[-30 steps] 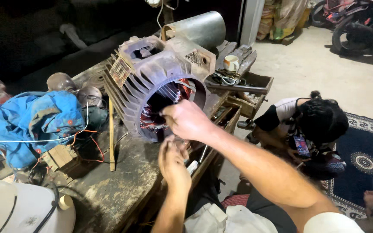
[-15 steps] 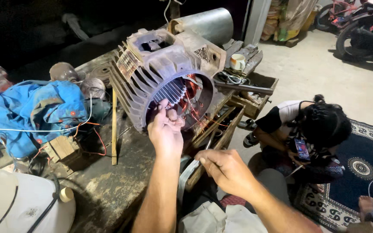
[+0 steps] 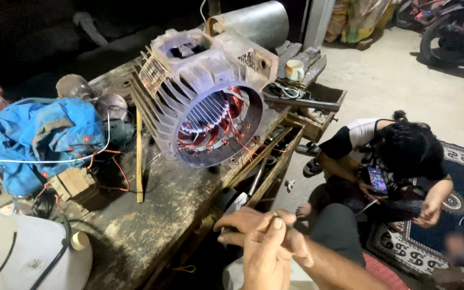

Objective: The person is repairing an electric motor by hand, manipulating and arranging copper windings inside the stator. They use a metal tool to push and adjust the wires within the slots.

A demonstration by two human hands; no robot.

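A large grey finned motor housing (image 3: 189, 80) lies on its side on the stained workbench (image 3: 151, 225), its open end facing me, with copper windings (image 3: 210, 129) inside. Thin copper strands (image 3: 245, 150) trail from the opening toward the bench edge. My hands meet low in the view, just off the bench's near edge and well clear of the motor. My right hand (image 3: 243, 221) points left with its fingers together. My left hand (image 3: 267, 258) is curled over it, thumb pressed on top. I cannot make out anything held between them.
A blue cloth (image 3: 38, 134) with white and red wires, a wooden block (image 3: 73, 182) and a wooden stick (image 3: 139, 156) lie left of the motor. A white round object (image 3: 22, 258) sits bottom left. A metal cylinder (image 3: 253, 21) stands behind. A person (image 3: 398, 150) sits on a patterned rug (image 3: 457, 215) with a phone.
My left hand has pulled back from the motor's opening to the bench edge and joined my right hand. The view now sits closer to the motor.
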